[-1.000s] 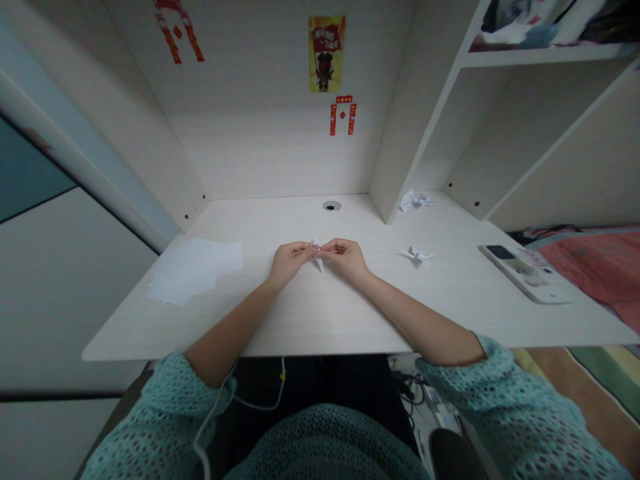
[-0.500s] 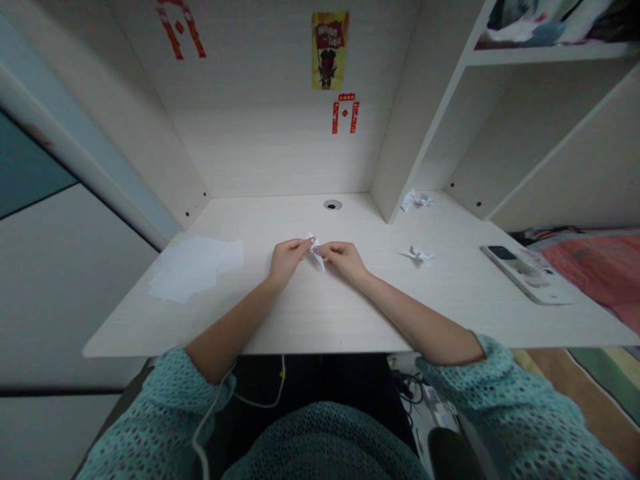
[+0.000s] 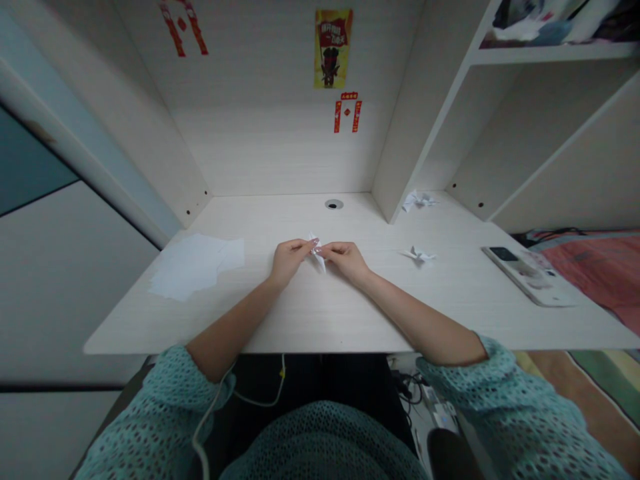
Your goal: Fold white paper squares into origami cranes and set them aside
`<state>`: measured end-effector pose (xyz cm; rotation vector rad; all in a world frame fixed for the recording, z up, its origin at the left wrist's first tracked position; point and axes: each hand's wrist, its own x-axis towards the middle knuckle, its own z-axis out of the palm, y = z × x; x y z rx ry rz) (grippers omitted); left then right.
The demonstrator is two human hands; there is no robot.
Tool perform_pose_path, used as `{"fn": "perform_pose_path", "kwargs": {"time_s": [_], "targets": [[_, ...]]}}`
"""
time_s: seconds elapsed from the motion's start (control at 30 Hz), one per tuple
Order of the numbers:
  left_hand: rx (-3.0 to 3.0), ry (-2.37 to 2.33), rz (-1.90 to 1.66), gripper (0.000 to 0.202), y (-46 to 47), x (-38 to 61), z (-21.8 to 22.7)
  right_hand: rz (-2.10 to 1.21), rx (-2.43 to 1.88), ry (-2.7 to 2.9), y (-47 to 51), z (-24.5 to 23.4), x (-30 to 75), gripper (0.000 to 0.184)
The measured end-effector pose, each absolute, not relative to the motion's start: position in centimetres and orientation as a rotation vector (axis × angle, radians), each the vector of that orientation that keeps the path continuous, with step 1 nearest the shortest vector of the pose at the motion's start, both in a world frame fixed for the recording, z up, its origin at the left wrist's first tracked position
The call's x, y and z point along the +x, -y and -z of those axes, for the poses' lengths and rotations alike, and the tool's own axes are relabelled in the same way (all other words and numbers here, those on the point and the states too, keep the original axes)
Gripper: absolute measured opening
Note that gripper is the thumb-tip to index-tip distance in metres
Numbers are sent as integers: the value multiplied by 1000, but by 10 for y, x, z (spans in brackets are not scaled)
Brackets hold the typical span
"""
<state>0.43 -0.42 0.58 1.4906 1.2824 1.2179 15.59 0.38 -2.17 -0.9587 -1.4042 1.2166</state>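
Left hand (image 3: 291, 260) and right hand (image 3: 347, 259) had grip pinched on one folded paper (image 3: 321, 264) over table (image 3: 310, 320).

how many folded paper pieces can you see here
At least 3: one folded piece pinched between the left hand and right hand, a second piece on the desk to their right, and a bunch beside the upright panel, too unclear to count; some may be hidden.

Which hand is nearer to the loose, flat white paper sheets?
Left. The left hand is to the right of the paper sheets, with a gap between; the right hand is farther right, beyond the small folded white paper piece that both hands hold.
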Motion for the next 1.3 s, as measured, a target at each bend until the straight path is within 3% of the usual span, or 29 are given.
{"fn": "perform_pose_path", "kwargs": {"time_s": [0.73,0.97,1.3], "targets": [[1483,-1267,-1220,41,4,5,0,-1189,-1015,1428,0,20,153,35],[1448,-1187,-1224,41,-2,3,5,-948,-1003,1472,0,22,152,34],[1285,-1212,-1123,52,-6,4,9,-143,-1028,1783,2,18,164,26]]}}
